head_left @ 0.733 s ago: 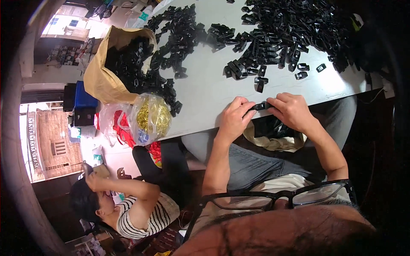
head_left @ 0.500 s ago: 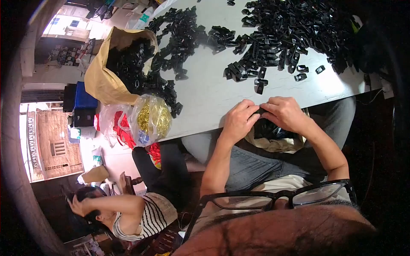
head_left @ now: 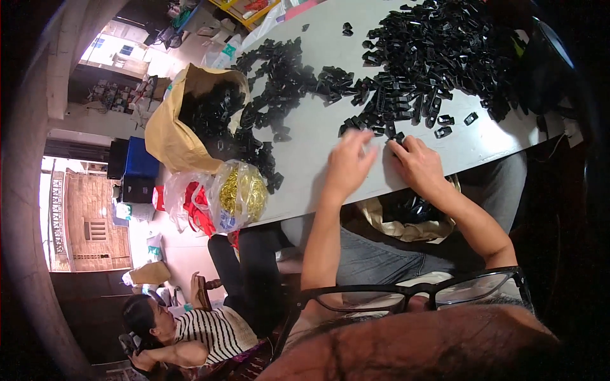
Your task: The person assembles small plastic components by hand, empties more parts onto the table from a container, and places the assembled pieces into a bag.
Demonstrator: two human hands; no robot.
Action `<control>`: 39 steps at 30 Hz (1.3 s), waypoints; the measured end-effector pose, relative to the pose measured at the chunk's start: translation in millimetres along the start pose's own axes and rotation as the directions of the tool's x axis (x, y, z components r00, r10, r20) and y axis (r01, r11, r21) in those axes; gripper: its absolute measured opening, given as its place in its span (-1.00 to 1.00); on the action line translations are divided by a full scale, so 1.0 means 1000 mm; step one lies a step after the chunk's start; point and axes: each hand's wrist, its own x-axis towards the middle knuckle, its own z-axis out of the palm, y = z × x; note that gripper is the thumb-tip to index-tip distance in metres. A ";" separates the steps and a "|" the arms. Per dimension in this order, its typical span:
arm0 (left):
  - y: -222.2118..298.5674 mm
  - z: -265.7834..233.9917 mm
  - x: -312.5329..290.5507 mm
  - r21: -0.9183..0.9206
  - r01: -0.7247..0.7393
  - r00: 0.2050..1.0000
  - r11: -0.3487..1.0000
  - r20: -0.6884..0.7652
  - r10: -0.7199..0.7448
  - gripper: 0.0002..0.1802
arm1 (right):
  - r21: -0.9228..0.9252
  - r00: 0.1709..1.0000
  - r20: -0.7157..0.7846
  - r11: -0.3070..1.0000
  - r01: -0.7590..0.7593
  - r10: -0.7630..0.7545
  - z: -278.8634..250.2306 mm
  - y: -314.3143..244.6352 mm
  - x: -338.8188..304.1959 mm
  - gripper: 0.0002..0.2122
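Note:
Many small black plastic pieces, oblong and clip-like, lie heaped on the white table [head_left: 318, 136]; the largest pile [head_left: 432, 57] is at the far right. My left hand [head_left: 349, 166] hovers over the table near the pile's front edge, blurred, its fingers apart and nothing visible in them. Beside it, my right hand [head_left: 417, 166] has bent fingers, with the fingertips against a small black plastic piece [head_left: 398, 136] at the near edge of the pile. Its thumb is partly hidden. Below my right forearm, an open tan sack [head_left: 438, 230] in my lap holds dark pieces.
A yellow sack [head_left: 166, 136] spilling black pieces lies at the table's left. Clear plastic bags with gold [head_left: 244, 193] and red material [head_left: 198, 209] rest at the near left corner. A seated person in a striped top [head_left: 213, 327] is at the lower left.
My hands were together at the table's near edge around a small dark piece. Both have moved farther over the table and apart. The seated person's arm has lowered.

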 end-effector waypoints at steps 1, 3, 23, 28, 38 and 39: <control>-0.001 0.007 0.019 0.054 -0.041 0.992 0.998 -0.118 0.047 -0.62 | -0.001 1.000 -0.003 1.000 0.000 0.000 -0.004 0.001 -0.003 -0.62; -0.003 0.019 0.055 0.119 -0.074 0.966 0.990 -0.239 0.101 -0.60 | -0.010 0.998 -0.048 0.999 -0.032 0.032 -0.015 -0.001 -0.006 -0.63; -0.011 0.029 0.006 0.216 -0.136 0.963 0.967 -0.199 0.180 -0.72 | 0.178 0.988 -0.010 0.973 -0.149 0.154 -0.031 0.029 -0.019 -0.80; -0.009 0.037 -0.034 0.146 -0.107 0.983 0.984 -0.134 0.126 -0.68 | 0.229 0.997 -0.027 0.971 -0.067 0.075 -0.042 0.020 -0.023 -0.71; -0.018 0.029 -0.045 0.007 -0.159 0.987 0.987 0.015 0.159 -0.69 | 0.139 0.975 0.221 0.989 -0.057 0.025 -0.058 0.019 -0.023 -0.53; -0.019 0.029 -0.045 -0.002 -0.165 0.986 0.986 0.024 0.165 -0.70 | 0.131 0.973 0.228 0.989 -0.071 0.040 -0.057 0.019 -0.023 -0.52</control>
